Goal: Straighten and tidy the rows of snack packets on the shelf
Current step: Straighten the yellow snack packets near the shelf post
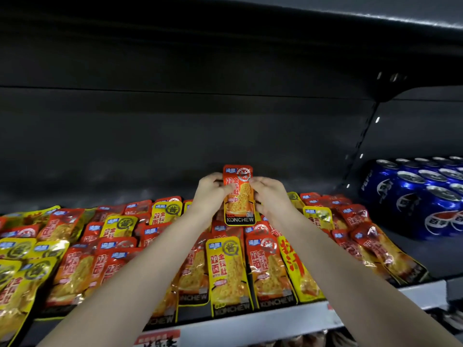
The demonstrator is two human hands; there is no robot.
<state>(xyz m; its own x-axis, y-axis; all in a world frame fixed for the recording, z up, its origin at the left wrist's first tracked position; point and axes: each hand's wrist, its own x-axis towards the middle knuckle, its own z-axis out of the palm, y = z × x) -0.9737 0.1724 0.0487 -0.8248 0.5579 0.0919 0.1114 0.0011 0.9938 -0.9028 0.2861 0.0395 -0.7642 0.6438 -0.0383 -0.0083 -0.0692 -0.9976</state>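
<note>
I am holding one red packet (239, 196) upright with both hands, left hand (209, 194) and right hand (269, 196) pinching its sides above the packets (225, 269) lying on the shelf (250, 319).

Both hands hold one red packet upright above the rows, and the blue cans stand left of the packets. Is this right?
Not quite: the head view shows the blue cans standing right of the packets. The left hand and right hand do hold one red packet upright above them.
</note>
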